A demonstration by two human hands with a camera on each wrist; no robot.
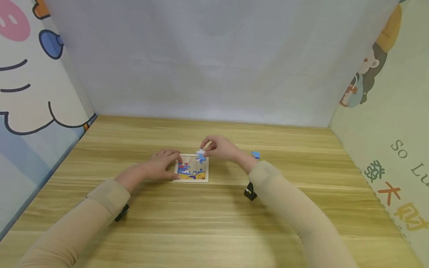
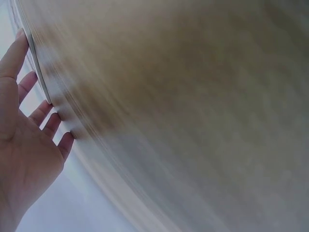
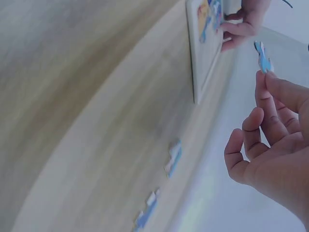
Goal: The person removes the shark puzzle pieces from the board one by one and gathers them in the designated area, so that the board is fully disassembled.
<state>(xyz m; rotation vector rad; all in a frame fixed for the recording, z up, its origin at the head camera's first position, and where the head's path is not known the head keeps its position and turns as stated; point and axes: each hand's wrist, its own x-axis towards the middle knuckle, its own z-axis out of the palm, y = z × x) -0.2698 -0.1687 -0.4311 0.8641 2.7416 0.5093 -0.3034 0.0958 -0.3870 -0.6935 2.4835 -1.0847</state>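
Note:
My right hand [image 1: 219, 148] pinches a blue and white jigsaw piece [image 1: 201, 156] between thumb and index finger, over the top right of a shallow wooden puzzle tray [image 1: 207, 173]. In the right wrist view the pinched jigsaw piece [image 3: 263, 59] appears nearly edge-on above the tray. Joined pieces [image 1: 192, 176] in yellow, blue and red fill the tray's near part, while bare wood shows in the far part. My left hand [image 1: 161, 165] rests at the tray's left side with fingers spread; its thumb touches the near left edge, and a fingertip reaches over the upper left.
Loose blue pieces lie on the wooden table [image 1: 187, 223] right of the tray; one loose piece [image 1: 256, 154] shows beyond my right wrist. Two loose pieces, a nearer one [image 3: 174, 157] and another [image 3: 146, 212], appear in the right wrist view. A pale backdrop [image 1: 214, 74] stands behind the table.

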